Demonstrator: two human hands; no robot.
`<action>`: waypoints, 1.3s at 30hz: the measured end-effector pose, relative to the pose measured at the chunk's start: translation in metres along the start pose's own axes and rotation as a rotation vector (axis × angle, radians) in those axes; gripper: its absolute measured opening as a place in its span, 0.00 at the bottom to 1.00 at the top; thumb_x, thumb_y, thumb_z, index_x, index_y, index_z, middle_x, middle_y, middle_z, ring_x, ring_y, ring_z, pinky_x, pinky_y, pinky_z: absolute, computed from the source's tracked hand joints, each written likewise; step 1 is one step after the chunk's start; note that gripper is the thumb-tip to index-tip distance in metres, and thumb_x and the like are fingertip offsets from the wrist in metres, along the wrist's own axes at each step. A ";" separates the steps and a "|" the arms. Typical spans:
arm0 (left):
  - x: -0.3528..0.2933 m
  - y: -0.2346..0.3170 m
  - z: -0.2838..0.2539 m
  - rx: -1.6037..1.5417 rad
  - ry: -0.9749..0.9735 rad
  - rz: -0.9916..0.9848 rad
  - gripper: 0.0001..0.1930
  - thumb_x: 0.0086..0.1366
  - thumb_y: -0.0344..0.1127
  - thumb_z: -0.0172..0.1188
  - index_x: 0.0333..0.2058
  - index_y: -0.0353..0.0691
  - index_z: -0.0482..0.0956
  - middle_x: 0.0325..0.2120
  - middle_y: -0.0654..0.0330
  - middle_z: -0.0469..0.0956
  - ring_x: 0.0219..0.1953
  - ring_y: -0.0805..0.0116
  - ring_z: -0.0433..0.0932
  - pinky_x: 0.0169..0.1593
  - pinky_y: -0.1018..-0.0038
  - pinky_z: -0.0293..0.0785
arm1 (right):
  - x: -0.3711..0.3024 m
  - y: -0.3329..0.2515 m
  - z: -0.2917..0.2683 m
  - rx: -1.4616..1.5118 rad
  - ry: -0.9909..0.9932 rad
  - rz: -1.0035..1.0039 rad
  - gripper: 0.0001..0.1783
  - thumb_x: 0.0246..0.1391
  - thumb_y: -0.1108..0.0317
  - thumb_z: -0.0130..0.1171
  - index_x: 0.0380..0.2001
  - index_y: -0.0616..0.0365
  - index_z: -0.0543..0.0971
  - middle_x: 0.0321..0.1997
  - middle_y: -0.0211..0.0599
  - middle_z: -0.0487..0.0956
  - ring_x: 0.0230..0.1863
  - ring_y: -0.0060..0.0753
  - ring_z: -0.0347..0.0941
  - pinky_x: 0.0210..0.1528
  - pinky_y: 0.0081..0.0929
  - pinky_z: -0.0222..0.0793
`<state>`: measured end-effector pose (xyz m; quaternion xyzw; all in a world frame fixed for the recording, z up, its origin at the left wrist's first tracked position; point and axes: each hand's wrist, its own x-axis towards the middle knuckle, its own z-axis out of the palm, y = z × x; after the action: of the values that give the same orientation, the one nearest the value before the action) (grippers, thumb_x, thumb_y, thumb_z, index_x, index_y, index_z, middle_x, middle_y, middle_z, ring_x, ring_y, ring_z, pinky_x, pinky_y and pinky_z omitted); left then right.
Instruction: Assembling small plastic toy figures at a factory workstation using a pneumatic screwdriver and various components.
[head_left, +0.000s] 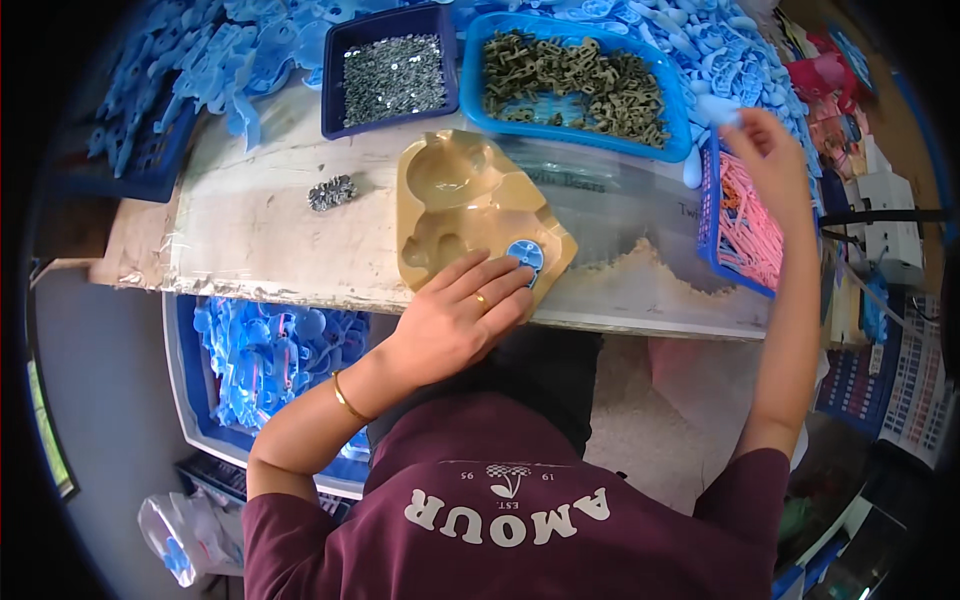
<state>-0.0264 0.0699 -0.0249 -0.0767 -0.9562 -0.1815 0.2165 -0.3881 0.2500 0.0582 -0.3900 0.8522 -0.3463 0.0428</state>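
Note:
My left hand [465, 318] lies over the front of a tan moulded plastic tray [420, 222] at the table's near edge. Its fingers are stretched out, and the fingertips touch a round blue plastic part [525, 253] sitting in the tray's right front hollow. The thumb is hidden beneath the hand. Off to the right, my right hand [770, 155] is raised by the blue heap, its fingers pinching a smooth light-blue plastic piece [717, 110]. Rounded hollows in the rest of the tray hold nothing.
Behind the tray stand a dark blue bin of small metal parts [328, 90] and a bright blue basket of olive-brown parts [560, 143]. A basket of pink strips [709, 205] is at right. Small metal pieces [331, 192] lie left. Blue parts [250, 360] fill a crate below.

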 end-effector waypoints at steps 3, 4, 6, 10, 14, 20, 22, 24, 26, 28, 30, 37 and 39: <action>-0.007 0.003 -0.006 0.038 0.025 0.036 0.15 0.59 0.33 0.67 0.45 0.41 0.80 0.52 0.59 0.81 0.54 0.58 0.80 0.59 0.60 0.75 | -0.060 -0.101 0.048 0.061 -0.279 -0.284 0.14 0.53 0.68 0.70 0.40 0.61 0.80 0.36 0.34 0.79 0.37 0.28 0.77 0.41 0.27 0.73; -0.012 0.002 -0.006 0.021 0.066 0.060 0.17 0.58 0.33 0.69 0.46 0.42 0.81 0.51 0.59 0.82 0.53 0.57 0.81 0.58 0.60 0.77 | -0.071 -0.118 0.064 -0.017 -0.337 -0.431 0.13 0.51 0.68 0.69 0.39 0.60 0.80 0.36 0.35 0.79 0.38 0.33 0.77 0.42 0.30 0.73; -0.026 0.000 -0.011 0.034 0.099 0.116 0.17 0.57 0.33 0.70 0.46 0.42 0.81 0.49 0.59 0.82 0.52 0.58 0.81 0.57 0.61 0.77 | -0.090 -0.141 0.094 -0.100 -0.346 -0.660 0.13 0.49 0.67 0.69 0.38 0.57 0.80 0.36 0.37 0.78 0.40 0.41 0.77 0.44 0.36 0.73; -0.046 -0.017 -0.031 0.026 0.215 0.119 0.16 0.55 0.29 0.68 0.44 0.42 0.82 0.45 0.59 0.83 0.46 0.59 0.81 0.51 0.62 0.79 | -0.101 -0.151 0.144 -0.194 -0.319 -0.850 0.14 0.47 0.64 0.70 0.36 0.53 0.78 0.39 0.34 0.76 0.46 0.41 0.75 0.49 0.40 0.69; -0.061 -0.065 -0.058 0.140 0.330 -0.033 0.15 0.54 0.26 0.68 0.41 0.41 0.81 0.41 0.58 0.82 0.41 0.57 0.80 0.47 0.62 0.77 | -0.096 -0.170 0.143 -0.182 -0.563 -0.811 0.13 0.48 0.63 0.70 0.35 0.53 0.78 0.39 0.34 0.77 0.47 0.41 0.75 0.49 0.38 0.68; -0.038 -0.208 -0.103 0.457 0.453 -0.432 0.08 0.64 0.32 0.63 0.42 0.43 0.81 0.44 0.58 0.82 0.49 0.57 0.77 0.53 0.59 0.71 | -0.089 -0.178 0.146 -0.020 -0.449 -0.769 0.10 0.50 0.65 0.69 0.34 0.54 0.81 0.36 0.36 0.78 0.40 0.45 0.77 0.46 0.40 0.72; -0.025 -0.256 -0.110 0.478 0.444 -0.468 0.09 0.65 0.35 0.62 0.44 0.44 0.82 0.46 0.59 0.82 0.53 0.58 0.75 0.58 0.58 0.69 | -0.088 -0.185 0.147 -0.043 -0.466 -0.737 0.09 0.50 0.66 0.69 0.34 0.55 0.81 0.35 0.36 0.78 0.40 0.45 0.77 0.46 0.40 0.73; -0.016 -0.296 -0.101 0.864 0.178 -0.444 0.12 0.66 0.39 0.60 0.46 0.46 0.83 0.50 0.62 0.81 0.59 0.61 0.73 0.68 0.53 0.59 | -0.089 -0.189 0.156 -0.019 -0.477 -0.769 0.08 0.51 0.67 0.68 0.34 0.56 0.81 0.34 0.36 0.79 0.39 0.44 0.77 0.45 0.39 0.74; -0.011 -0.314 -0.092 0.920 0.155 -0.509 0.12 0.65 0.40 0.61 0.46 0.48 0.84 0.50 0.63 0.82 0.59 0.62 0.73 0.70 0.51 0.53 | -0.089 -0.191 0.159 -0.020 -0.486 -0.773 0.08 0.51 0.67 0.68 0.34 0.56 0.81 0.34 0.36 0.79 0.39 0.44 0.78 0.45 0.39 0.74; -0.002 -0.312 -0.091 0.959 0.125 -0.559 0.13 0.65 0.41 0.63 0.47 0.50 0.84 0.50 0.65 0.82 0.59 0.62 0.73 0.73 0.49 0.48 | -0.089 -0.186 0.159 -0.025 -0.492 -0.756 0.08 0.51 0.67 0.68 0.33 0.56 0.82 0.34 0.37 0.79 0.39 0.44 0.78 0.45 0.39 0.74; -0.003 -0.304 -0.102 0.798 0.253 -0.734 0.12 0.65 0.42 0.63 0.46 0.51 0.85 0.48 0.66 0.83 0.58 0.63 0.74 0.73 0.46 0.46 | -0.088 -0.179 0.156 0.016 -0.439 -0.779 0.07 0.52 0.68 0.68 0.33 0.56 0.82 0.33 0.36 0.80 0.37 0.45 0.78 0.43 0.38 0.74; -0.046 -0.273 -0.138 0.692 0.270 -0.873 0.17 0.65 0.48 0.64 0.51 0.53 0.84 0.49 0.62 0.83 0.59 0.62 0.74 0.73 0.44 0.45 | -0.083 -0.186 0.155 0.114 -0.414 -0.695 0.05 0.53 0.69 0.68 0.33 0.55 0.82 0.31 0.35 0.79 0.34 0.43 0.78 0.37 0.36 0.74; -0.060 -0.279 -0.122 0.592 0.185 -0.805 0.21 0.68 0.51 0.61 0.56 0.54 0.80 0.51 0.58 0.82 0.58 0.58 0.75 0.72 0.41 0.45 | -0.083 -0.195 0.156 0.088 -0.437 -0.745 0.05 0.52 0.70 0.68 0.32 0.55 0.82 0.31 0.35 0.79 0.34 0.43 0.78 0.36 0.35 0.74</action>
<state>0.0112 -0.2379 -0.0363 0.3789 -0.8972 0.0220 0.2258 -0.1536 0.1323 0.0455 -0.7328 0.6085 -0.2835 0.1109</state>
